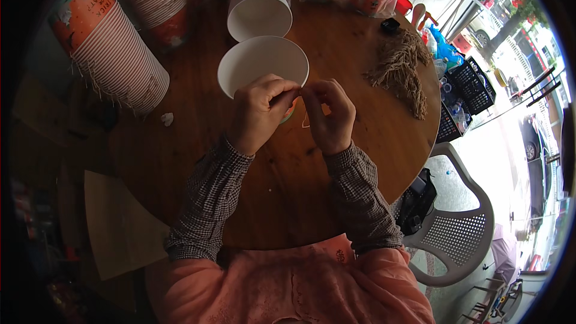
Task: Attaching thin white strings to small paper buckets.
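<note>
A white-lined paper bucket [240,63] stands on the table just beyond my hands, its open mouth tilted toward me. My left hand [257,111] is closed in a pinch at the bucket's near rim. Right beside it, my right hand [331,115] is pinched too, and the fingertips of both hands meet. A thin piece of string [305,122] hangs down from between the fingers. Part of the bucket's orange printed side shows below the hands; the rest is hidden behind them.
Behind it lies another open bucket [259,18]. A tall nested stack of buckets [123,63] leans at the left with strings hanging from it; wrapped stacks [157,9] line the back. A bundle of brown twine [403,63] lies right. A grey chair [459,228] stands beside the round table [270,204].
</note>
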`<state>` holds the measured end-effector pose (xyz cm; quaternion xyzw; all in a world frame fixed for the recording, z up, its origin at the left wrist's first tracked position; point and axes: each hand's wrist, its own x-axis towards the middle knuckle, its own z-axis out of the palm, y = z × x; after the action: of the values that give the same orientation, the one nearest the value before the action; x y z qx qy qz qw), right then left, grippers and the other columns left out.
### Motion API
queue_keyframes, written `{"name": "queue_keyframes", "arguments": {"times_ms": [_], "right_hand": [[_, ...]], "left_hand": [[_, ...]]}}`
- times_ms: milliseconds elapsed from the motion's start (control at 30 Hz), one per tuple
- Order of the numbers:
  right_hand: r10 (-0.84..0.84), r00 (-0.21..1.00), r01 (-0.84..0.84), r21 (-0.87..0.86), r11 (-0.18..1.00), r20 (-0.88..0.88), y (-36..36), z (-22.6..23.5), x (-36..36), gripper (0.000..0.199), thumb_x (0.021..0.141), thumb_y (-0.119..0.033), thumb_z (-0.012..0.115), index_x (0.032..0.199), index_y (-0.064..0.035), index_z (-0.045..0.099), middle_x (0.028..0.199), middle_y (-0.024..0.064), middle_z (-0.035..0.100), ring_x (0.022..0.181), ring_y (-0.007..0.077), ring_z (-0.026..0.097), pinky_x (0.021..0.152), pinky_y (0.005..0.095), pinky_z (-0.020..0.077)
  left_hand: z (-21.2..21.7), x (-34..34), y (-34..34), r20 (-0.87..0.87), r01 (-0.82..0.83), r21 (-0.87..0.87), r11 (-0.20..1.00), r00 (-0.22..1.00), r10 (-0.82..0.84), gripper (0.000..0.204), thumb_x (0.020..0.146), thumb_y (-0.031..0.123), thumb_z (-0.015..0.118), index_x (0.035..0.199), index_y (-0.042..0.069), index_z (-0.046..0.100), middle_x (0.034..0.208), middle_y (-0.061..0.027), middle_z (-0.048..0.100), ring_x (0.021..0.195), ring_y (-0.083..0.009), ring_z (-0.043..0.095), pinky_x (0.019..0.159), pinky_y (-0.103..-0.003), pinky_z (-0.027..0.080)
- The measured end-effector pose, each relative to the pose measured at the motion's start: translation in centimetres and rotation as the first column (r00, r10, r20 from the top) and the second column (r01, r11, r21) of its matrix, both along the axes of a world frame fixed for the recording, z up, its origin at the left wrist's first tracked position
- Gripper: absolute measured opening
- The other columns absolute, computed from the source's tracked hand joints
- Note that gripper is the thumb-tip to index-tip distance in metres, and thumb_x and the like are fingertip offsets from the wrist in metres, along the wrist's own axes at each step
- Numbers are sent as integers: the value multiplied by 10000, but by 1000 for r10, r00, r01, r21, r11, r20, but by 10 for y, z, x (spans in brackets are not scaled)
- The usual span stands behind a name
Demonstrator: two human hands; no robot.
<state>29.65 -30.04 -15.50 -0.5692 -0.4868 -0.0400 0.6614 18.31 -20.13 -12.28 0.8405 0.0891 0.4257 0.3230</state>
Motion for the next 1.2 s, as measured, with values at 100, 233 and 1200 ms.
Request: {"name": "queue_keyframes", "arguments": {"times_ms": [100,233,1200], "right_hand": [[3,1000,-3,4,1000,2,1,-1,1,75,837,29,647,903,3,623,835,84,626,709,167,633,624,263,503],[10,1000,-10,-11,1000,1,0,-1,2,80,850,27,628,922,-6,618,851,85,627,747,184,638,646,275,507],[2,994,-11,79,997,113,-3,0,-2,155,826,44,662,971,-10,657,908,79,628,779,161,636,655,258,514]], "left_hand": [[2,0,-1,14,21,-40,999,1000,-20,84,831,-10,663,914,4,667,795,-78,659,707,-178,654,625,-278,520],[-1,-1,5,28,80,-102,992,997,-77,64,859,21,641,917,-3,652,760,-43,641,677,-135,632,614,-250,506],[8,-9,4,-5,177,-818,547,949,-315,178,942,178,623,944,10,685,720,24,612,584,-22,522,504,-177,424]]}}
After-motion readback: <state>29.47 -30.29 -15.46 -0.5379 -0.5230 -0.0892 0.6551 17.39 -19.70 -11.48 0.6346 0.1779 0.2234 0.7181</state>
